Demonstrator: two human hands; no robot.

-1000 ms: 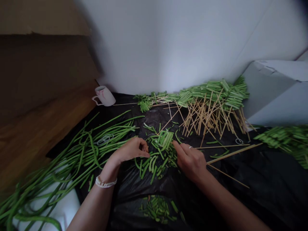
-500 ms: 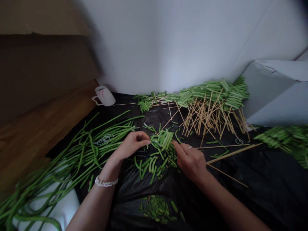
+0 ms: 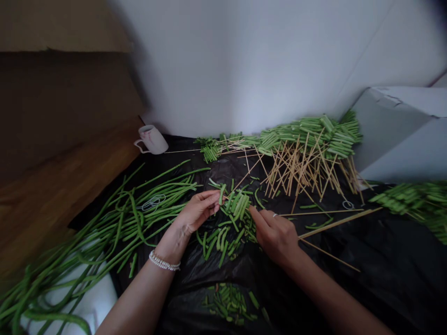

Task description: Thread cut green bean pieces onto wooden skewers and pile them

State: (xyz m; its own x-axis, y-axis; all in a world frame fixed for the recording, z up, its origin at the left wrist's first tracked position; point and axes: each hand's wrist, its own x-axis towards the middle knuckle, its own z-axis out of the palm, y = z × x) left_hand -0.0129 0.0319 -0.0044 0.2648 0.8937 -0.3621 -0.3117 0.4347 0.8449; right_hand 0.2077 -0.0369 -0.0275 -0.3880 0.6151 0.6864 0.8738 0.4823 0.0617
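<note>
My left hand (image 3: 198, 210) pinches a short green bean piece (image 3: 221, 193) upright above a heap of cut bean pieces (image 3: 226, 230) on the black plastic sheet (image 3: 366, 284). My right hand (image 3: 275, 235) is closed around a thin bamboo skewer (image 3: 335, 223) whose end sticks out to the right; the index finger points at beans threaded on it (image 3: 239, 203). A bead bracelet circles the left wrist and a ring sits on the right hand.
Long uncut beans (image 3: 115, 223) spread at the left. Finished bean skewers (image 3: 307, 149) are stacked by the white wall, more (image 3: 415, 202) at the right beside a grey box (image 3: 401, 135). A white mug (image 3: 151, 139) lies at the back left. Bean scraps (image 3: 228, 302) lie near me.
My left hand lifted from the heap with one bean piece and brought it up and right toward the skewer tip. The right hand barely shifted.
</note>
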